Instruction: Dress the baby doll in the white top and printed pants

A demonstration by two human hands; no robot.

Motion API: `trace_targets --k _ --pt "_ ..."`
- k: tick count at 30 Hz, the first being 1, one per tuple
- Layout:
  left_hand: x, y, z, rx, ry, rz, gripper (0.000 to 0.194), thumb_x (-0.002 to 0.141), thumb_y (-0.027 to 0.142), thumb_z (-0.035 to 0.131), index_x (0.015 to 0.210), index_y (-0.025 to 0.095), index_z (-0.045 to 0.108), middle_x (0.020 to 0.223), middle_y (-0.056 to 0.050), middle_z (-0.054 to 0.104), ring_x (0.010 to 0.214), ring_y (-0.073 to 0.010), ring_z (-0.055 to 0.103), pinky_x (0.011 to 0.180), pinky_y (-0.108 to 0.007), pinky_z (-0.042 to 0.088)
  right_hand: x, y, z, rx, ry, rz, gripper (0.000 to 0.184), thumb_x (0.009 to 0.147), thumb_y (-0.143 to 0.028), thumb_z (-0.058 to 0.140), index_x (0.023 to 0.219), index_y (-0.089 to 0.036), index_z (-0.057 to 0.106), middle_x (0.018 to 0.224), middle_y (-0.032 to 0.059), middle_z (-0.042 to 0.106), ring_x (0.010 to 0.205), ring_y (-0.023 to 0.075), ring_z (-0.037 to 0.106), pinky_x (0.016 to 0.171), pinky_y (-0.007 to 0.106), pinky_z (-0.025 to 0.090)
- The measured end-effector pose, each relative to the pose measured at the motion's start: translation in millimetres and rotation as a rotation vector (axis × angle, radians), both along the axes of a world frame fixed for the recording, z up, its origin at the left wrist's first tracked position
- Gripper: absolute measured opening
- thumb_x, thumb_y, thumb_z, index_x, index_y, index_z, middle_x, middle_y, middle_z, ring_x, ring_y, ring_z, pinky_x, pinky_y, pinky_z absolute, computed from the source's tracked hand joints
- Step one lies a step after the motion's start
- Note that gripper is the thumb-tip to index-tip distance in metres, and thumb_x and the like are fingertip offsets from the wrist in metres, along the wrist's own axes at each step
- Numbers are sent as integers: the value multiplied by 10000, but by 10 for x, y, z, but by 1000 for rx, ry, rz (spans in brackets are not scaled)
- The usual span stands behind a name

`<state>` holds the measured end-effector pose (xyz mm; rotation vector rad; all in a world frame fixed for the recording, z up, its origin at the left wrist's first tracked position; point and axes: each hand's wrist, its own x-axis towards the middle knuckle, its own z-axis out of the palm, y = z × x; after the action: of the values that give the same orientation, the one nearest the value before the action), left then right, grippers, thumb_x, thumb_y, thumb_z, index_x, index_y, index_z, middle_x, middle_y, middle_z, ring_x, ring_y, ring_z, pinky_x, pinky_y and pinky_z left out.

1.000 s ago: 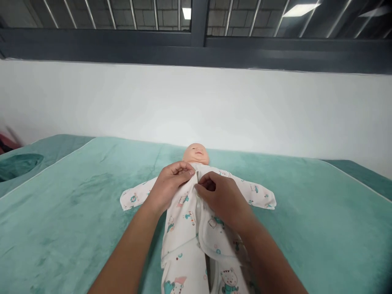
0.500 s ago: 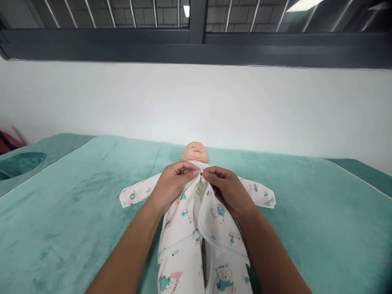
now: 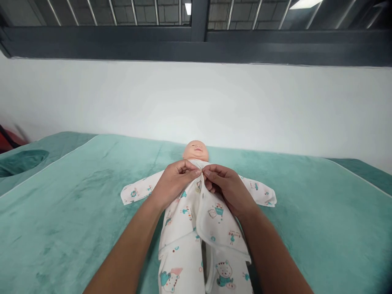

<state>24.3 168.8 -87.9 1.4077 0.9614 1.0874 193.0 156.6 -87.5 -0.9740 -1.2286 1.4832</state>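
A baby doll (image 3: 196, 151) lies on its back, dressed in a white baby jacket (image 3: 219, 224) printed with small animals. Its sleeves stretch out to both sides. My left hand (image 3: 179, 179) is closed, pinching the jacket's front edge just below the collar. Facing it, my right hand (image 3: 225, 185) pinches the other front edge, and the fingertips of both hands nearly meet. Whatever fastener lies between them is hidden by my fingers. Below the hands the front edges hang loose, the right one curving over the left. Printed white pants (image 3: 177, 277) show underneath.
The doll lies on a green plush cover (image 3: 82, 220). Behind it stands a white wall (image 3: 196, 102) below a dark window frame (image 3: 122, 45) with bars. A darker green fold (image 3: 23, 161) and a red object (image 3: 10, 141) are at the left edge.
My fingertips have drawn slightly closer together, and the two front edges now overlap more below them. The gap below the collar has narrowed.
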Motion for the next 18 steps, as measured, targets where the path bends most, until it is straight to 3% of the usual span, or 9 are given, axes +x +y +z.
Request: trace_targets --k 8,18 --pt "13 1 12 2 55 10 237 768 383 669 870 181 600 809 -3 597 758 -135 563 677 -245 414 3 -31 13 50 -196 19 116 822 -295 618 897 -218 574 604 -47 543 561 93 466 558 221 373" --pt "4 7 -4 -5 23 49 116 756 258 632 846 190 604 757 18 568 654 -91 506 570 -201 357 -5 -13 2 26 -182 -13 152 769 -232 643 895 -222 558 644 -55 544 543 78 458 544 214 372"
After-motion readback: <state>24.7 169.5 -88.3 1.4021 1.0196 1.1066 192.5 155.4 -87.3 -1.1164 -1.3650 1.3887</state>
